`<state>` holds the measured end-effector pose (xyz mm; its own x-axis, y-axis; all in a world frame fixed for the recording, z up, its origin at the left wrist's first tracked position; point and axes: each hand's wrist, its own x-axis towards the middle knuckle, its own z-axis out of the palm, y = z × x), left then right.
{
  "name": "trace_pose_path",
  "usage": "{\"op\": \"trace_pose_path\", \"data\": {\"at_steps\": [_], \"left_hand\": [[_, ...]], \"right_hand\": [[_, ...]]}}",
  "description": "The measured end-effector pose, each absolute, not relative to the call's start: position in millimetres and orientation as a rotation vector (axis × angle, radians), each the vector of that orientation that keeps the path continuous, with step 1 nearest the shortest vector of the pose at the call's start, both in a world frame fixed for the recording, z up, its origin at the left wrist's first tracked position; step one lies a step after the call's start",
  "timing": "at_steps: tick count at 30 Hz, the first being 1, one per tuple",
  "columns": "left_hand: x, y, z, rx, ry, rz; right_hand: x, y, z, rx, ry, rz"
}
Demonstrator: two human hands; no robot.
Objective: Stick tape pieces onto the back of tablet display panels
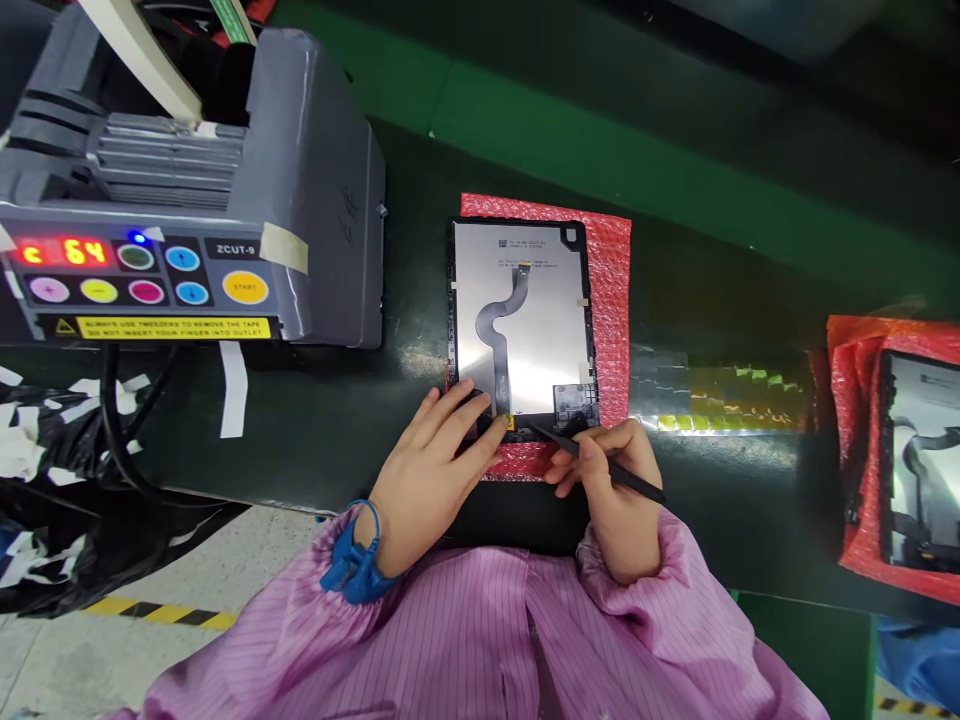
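Observation:
A tablet screen assembly (540, 330) with a silvery back and black frame lies on red bubble wrap (609, 310). A grey ribbon cable (491, 325) curves down its back to a yellow-marked end near the lower edge. My left hand (439, 455) rests with fingers spread over the lower left corner, fingertips by the cable's lower end. My right hand (619, 475) grips a slim black spudger (634, 481). Its pointed tip touches or hovers just over the lower black edge, right of the cable end; I cannot tell which.
A grey tape dispenser (330, 200) stands at the left, a white tape strip (233, 390) hanging below it. Clear and yellow film strips (720, 395) lie to the right on the dark green table (697, 545). Another screen assembly (930, 450) sits on red wrap at far right.

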<state>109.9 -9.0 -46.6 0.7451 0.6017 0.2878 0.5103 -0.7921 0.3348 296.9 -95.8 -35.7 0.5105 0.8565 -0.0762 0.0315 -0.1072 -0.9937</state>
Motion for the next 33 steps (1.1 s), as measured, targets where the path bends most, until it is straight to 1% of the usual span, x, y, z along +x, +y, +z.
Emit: {"op": "trace_pose_path", "data": {"at_steps": [3,5,7,9,11,13,18,20,22,26,30,33], "left_hand": [[112,-11,-47,2.679,0.879,0.515],[107,-11,-48,2.511,0.875,0.561],[95,-9,-48,2.159,0.896,0.75],[78,-3,-46,1.65,0.905,0.963],[60,7,-41,1.18,0.886,1.062],[47,19,-33,0.92,0.881,1.103],[49,27,-20,0.859,0.985,1.431],[62,14,-21,0.948,1.008,1.472],[78,-5,-22,1.089,0.934,1.294],[108,-34,-23,1.214,0.687,0.731],[123,-34,-22,1.167,0.62,0.558],[123,-26,-20,1.003,0.48,0.428]], "right_hand": [[298,-96,-35,-1.46,-0.77,0.847],[299,-96,-35,-1.422,-0.748,0.862],[300,-97,-35,-1.385,-0.715,0.875],[300,-97,-35,-1.348,-0.688,0.89],[301,-97,-35,-1.328,-0.686,0.908],[302,-97,-35,-1.32,-0.709,0.916],[302,-99,-36,-1.27,-0.729,0.898],[302,-99,-32,-1.262,-0.736,0.879],[303,-95,-23,-1.277,-0.793,0.892],[304,-76,4,-1.323,-1.019,1.091],[307,-50,25,-1.35,-1.166,1.288],[316,-29,29,-1.401,-1.234,1.201]]}}
